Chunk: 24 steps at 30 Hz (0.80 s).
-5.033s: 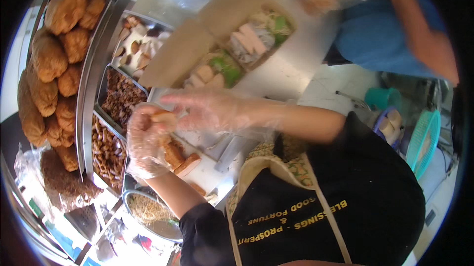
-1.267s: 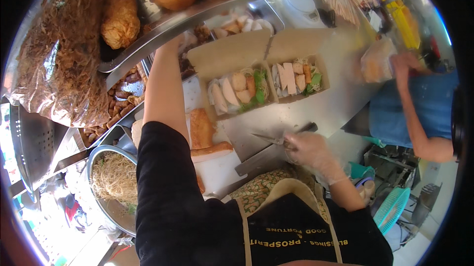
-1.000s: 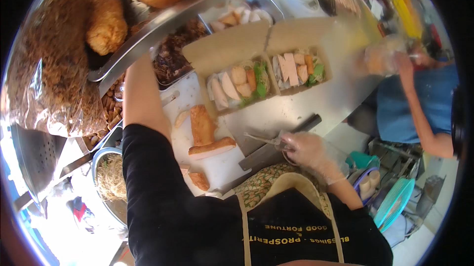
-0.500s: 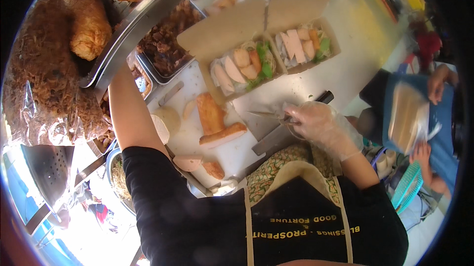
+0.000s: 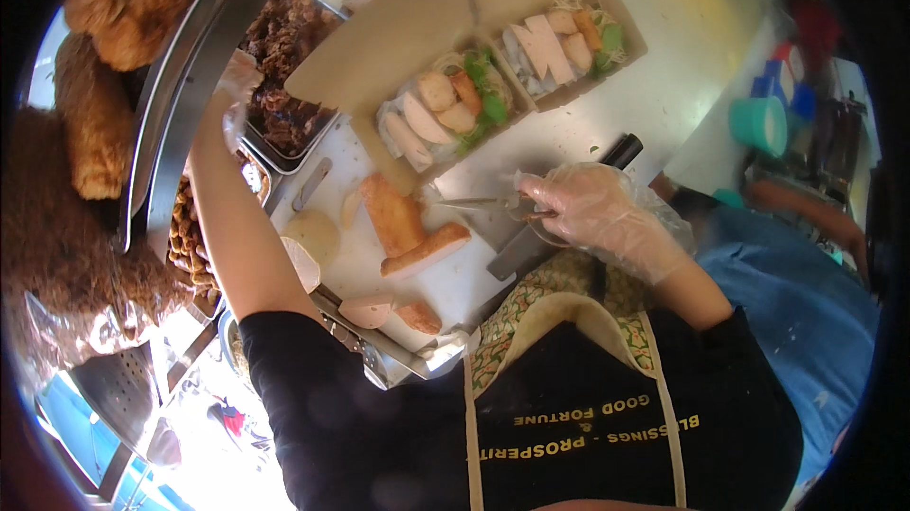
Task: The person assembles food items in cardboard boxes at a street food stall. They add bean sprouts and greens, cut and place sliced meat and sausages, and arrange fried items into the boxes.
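My left hand (image 5: 239,99), in a clear plastic glove, is at the left side of a metal tray of dark shredded meat (image 5: 284,65); its fingers are too blurred to read. With my right hand (image 5: 592,217), also gloved, I grip a pair of scissors (image 5: 483,203), blades pointing left over a white cutting board (image 5: 346,155). On the board lie brown-crusted fried pieces (image 5: 391,212) and a pale, cut sausage roll (image 5: 311,236). Beyond it, two open cardboard boxes (image 5: 529,103) hold pale slices, browned pieces and greens. A knife with a black handle (image 5: 623,151) lies partly under my right hand.
A curved metal rail (image 5: 156,103) crosses above my left arm, with large fried rolls (image 5: 90,122) behind it. Nuts or beans (image 5: 190,241) fill a container beside that forearm. A person in blue (image 5: 787,293) stands close at my right, near a turquoise cup (image 5: 758,124).
My left hand, hidden behind the rail before, now shows beside the meat tray. The scissors have shifted left, above the board's edge. The person in blue has moved closer on the right.
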{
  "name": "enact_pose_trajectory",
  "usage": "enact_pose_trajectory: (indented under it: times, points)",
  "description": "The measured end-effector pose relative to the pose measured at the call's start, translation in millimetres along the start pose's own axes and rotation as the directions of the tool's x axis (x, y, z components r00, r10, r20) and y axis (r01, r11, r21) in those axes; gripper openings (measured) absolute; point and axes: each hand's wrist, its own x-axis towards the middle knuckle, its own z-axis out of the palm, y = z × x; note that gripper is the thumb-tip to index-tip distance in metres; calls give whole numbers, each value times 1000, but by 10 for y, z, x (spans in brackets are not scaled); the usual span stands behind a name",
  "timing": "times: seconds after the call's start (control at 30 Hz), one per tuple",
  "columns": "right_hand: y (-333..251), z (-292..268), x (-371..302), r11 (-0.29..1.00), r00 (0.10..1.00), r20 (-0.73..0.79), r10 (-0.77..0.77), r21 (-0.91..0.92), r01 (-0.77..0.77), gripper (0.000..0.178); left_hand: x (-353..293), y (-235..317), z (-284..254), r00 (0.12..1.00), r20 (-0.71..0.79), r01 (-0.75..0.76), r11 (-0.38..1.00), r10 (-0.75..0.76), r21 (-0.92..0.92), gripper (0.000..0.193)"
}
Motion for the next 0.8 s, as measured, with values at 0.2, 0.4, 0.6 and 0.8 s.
enact_pose_trajectory:
  times: [0.2, 0.4, 0.6, 0.8]
  points:
    - [36, -18, 115, 997, 999, -7, -52, -62, 52, 50, 474, 217, -4, 991, 121, -61, 998, 58, 16, 44]
    - [46, -90, 132, 995, 995, 64, -74, -68, 78, 51, 480, 563, 254, 995, 97, -34, 993, 23, 109, 40]
    - [194, -112, 166, 994, 994, 67, -90, -50, 93, 45, -207, 427, -91, 999, 18, 47, 992, -45, -121, 36]
    - [326, -159, 168, 976, 974, -83, -210, -75, 204, 38, -814, 1021, 32, 996, -70, 53, 998, -56, -45, 33]
